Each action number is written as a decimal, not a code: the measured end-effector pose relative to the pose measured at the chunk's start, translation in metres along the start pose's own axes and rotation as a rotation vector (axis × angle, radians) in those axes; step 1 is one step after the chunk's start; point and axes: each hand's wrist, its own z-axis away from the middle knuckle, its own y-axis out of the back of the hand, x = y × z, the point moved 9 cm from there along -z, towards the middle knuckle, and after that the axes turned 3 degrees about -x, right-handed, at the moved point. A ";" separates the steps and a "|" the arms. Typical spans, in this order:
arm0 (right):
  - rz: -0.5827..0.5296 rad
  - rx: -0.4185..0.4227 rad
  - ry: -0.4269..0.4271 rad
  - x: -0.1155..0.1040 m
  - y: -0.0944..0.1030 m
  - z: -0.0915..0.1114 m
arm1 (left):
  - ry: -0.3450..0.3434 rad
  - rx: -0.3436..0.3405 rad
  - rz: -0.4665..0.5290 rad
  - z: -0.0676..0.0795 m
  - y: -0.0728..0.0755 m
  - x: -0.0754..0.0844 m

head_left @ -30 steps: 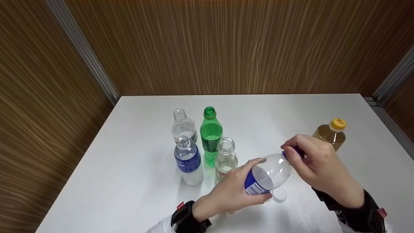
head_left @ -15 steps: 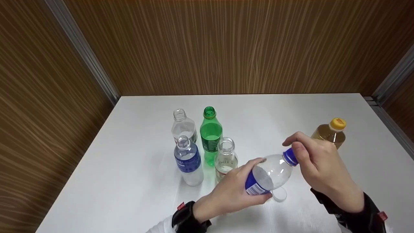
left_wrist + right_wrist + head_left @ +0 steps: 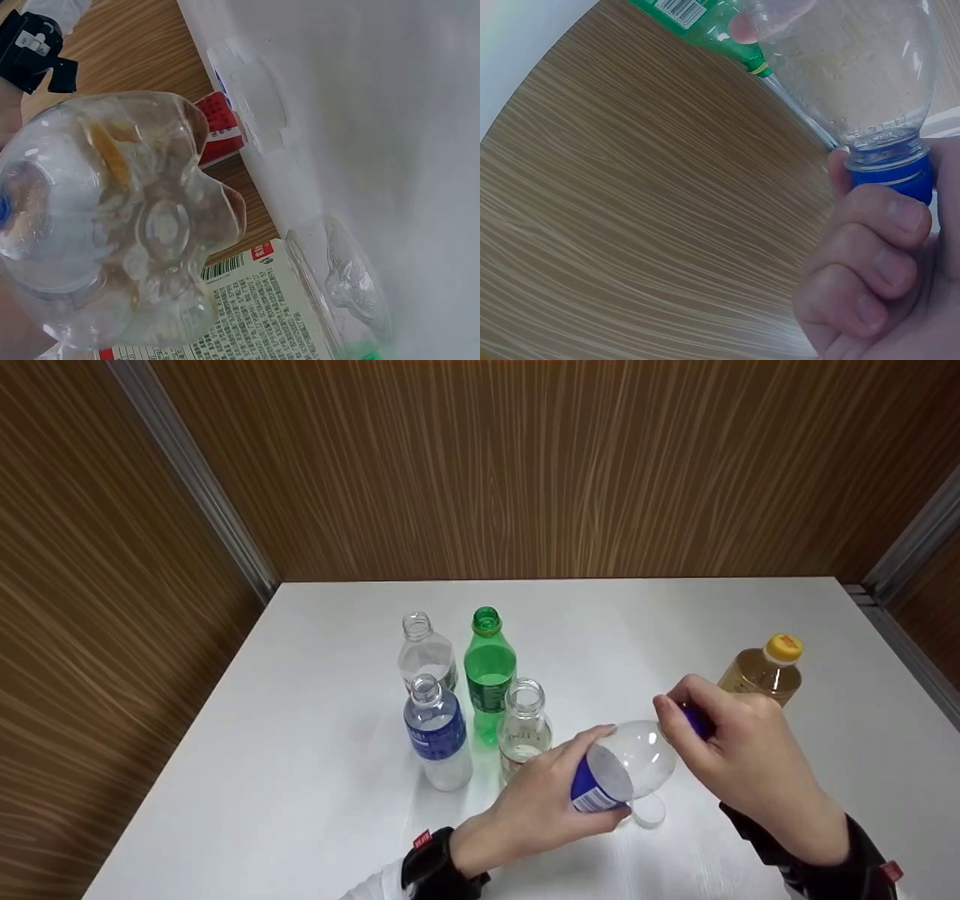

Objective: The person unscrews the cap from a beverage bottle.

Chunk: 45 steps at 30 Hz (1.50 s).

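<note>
My left hand (image 3: 544, 802) grips a clear plastic bottle (image 3: 646, 761) with a blue label around its body. The bottle tilts over the table, its neck toward the upper right. Its bumpy clear base (image 3: 166, 229) fills the near part of the left wrist view. At the neck, my right hand (image 3: 750, 754) pinches the blue cap (image 3: 892, 180). The right wrist view shows this cap on the bottle's neck, with thumb and curled fingers around it. In the head view the right hand mostly hides the cap.
A loose white cap (image 3: 649, 811) lies below the held bottle. Left of the hands stand several uncapped bottles: green (image 3: 489, 671), blue-labelled (image 3: 436, 735), clear (image 3: 427, 660) and clear with printing (image 3: 525, 727). A yellow-capped bottle (image 3: 761, 671) stands behind the right hand.
The right hand's fingers loosened, uncovering the blue cap half a second ago, and now curl around it again. The left hand and bottle have stayed nearly still.
</note>
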 end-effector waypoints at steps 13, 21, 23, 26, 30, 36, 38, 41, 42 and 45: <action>-0.130 0.059 0.302 -0.009 -0.001 0.000 | 0.033 -0.079 0.115 0.001 -0.003 -0.004; -0.079 0.039 0.230 -0.006 0.001 0.000 | 0.039 -0.077 0.118 0.000 -0.003 -0.005; -0.068 0.032 0.170 -0.003 0.003 0.001 | 0.040 -0.073 0.113 0.000 -0.003 -0.005; -0.053 0.021 0.070 0.003 0.005 0.002 | 0.027 -0.056 0.085 0.000 -0.003 -0.003; -0.025 -0.017 -0.034 0.008 0.003 0.002 | 0.003 -0.021 0.027 0.000 -0.002 -0.002; 0.019 -0.078 -0.075 0.006 -0.003 0.002 | -0.030 0.031 -0.038 0.001 0.000 0.001; 0.031 -0.083 -0.079 0.004 -0.004 0.002 | -0.034 0.033 -0.040 0.000 0.000 0.001; 0.063 -0.086 -0.050 0.001 -0.005 0.002 | -0.035 0.028 -0.033 0.000 0.000 0.001; 0.071 -0.087 -0.031 -0.001 -0.006 0.002 | -0.032 0.024 -0.026 0.000 -0.001 0.001; 0.084 -0.083 0.031 -0.005 -0.006 0.001 | -0.023 0.009 -0.007 0.000 -0.001 0.000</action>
